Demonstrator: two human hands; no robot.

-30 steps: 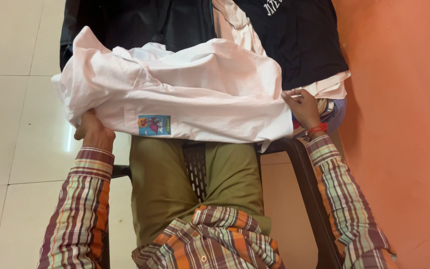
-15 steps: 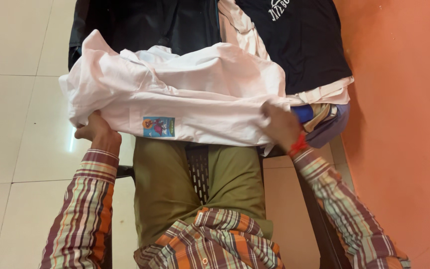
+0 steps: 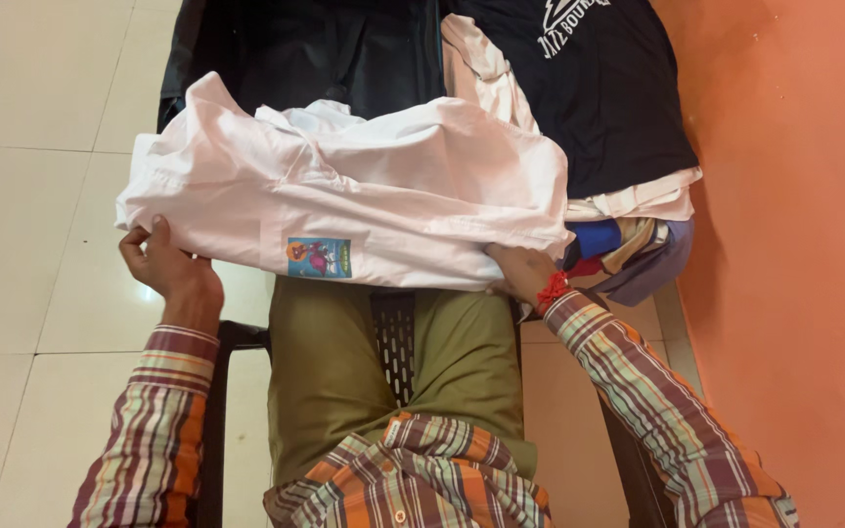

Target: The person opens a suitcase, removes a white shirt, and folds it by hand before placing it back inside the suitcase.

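A pale pink shirt with a small coloured patch lies bunched across my knees. My left hand grips its left edge from underneath, thumb up against the cloth. My right hand holds the shirt's lower right corner, fingers tucked under the fabric; a red thread circles that wrist. I sit on a dark plastic chair in olive trousers and a plaid shirt.
A pile of folded clothes topped by a black printed T-shirt sits to the right, against an orange wall. More dark garments lie beyond the pink shirt. Pale floor tiles spread to the left.
My right hand slid left and down along the shirt's lower edge, going under the cloth. The shirt has shifted slightly; my left hand keeps its grip.
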